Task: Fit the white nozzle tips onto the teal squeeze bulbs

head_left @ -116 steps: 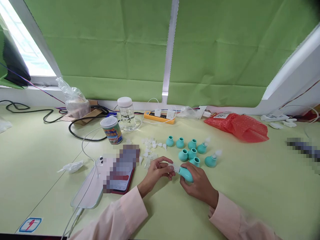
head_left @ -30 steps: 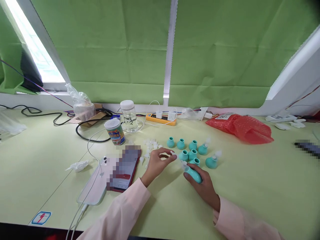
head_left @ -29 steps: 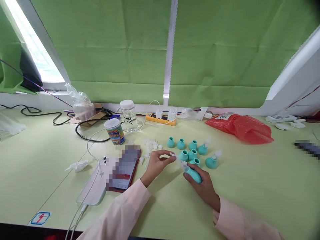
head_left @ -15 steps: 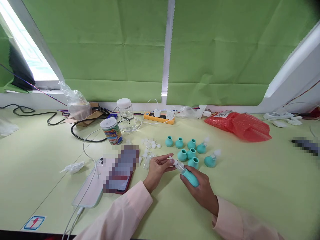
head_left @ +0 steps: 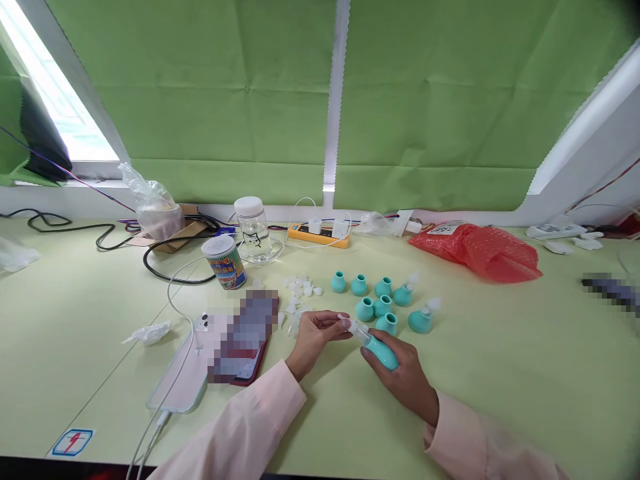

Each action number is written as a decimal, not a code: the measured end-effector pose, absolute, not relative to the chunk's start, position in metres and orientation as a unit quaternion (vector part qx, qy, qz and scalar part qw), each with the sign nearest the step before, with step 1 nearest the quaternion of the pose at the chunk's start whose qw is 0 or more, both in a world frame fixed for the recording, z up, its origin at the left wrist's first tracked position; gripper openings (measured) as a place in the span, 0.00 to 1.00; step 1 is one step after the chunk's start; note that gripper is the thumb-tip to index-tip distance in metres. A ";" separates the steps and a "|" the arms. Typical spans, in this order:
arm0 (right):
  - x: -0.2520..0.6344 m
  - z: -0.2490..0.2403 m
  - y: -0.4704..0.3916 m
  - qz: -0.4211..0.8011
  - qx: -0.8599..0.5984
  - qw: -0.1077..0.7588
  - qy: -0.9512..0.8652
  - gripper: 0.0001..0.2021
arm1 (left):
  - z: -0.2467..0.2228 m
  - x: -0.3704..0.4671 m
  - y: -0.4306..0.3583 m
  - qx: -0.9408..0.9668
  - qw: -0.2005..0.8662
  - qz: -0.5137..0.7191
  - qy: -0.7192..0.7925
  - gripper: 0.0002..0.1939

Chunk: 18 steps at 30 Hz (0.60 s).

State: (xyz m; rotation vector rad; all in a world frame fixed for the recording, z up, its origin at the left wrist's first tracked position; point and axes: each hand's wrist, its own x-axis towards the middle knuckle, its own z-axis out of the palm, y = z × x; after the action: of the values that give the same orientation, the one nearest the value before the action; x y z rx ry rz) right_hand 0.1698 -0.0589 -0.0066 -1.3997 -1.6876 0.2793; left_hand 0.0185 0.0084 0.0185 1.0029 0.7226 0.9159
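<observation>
A teal bulb (head_left: pixel 385 355) is held between the hands, its fat end wrapped by the curled right hand (head_left: pixel 404 379) (the nearer one), its long axis slanted forward and leftward so the clear neck (head_left: pixel 362 335) is aimed at the left hand (head_left: pixel 317 339). A tiny white tip (head_left: pixel 346 321) is pinched there, fingers basically closed. Bulb's smooth and kinda glossy, neck see-through. Just past the hands more teal bulbs (head_left: pixel 365 309) are clustered, two topped with whitish nozzles (head_left: pixel 431 306); beyond the left hand, small white pieces (head_left: pixel 300 288) are scattered.

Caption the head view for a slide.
Right hand holds a teal bulb with clear neck; left hand pinches a white tip.
</observation>
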 end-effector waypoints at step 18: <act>0.164 0.012 -0.058 0.564 -0.498 0.494 -0.436 0.16 | 0.017 0.019 0.008 0.518 0.721 0.374 0.267 0.16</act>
State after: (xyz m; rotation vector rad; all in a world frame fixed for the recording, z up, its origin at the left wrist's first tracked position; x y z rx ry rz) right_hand 0.1641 -0.0582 0.0116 -1.2077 -1.0577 1.3680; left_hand 0.0187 0.0081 0.0165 1.1436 0.5908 0.8271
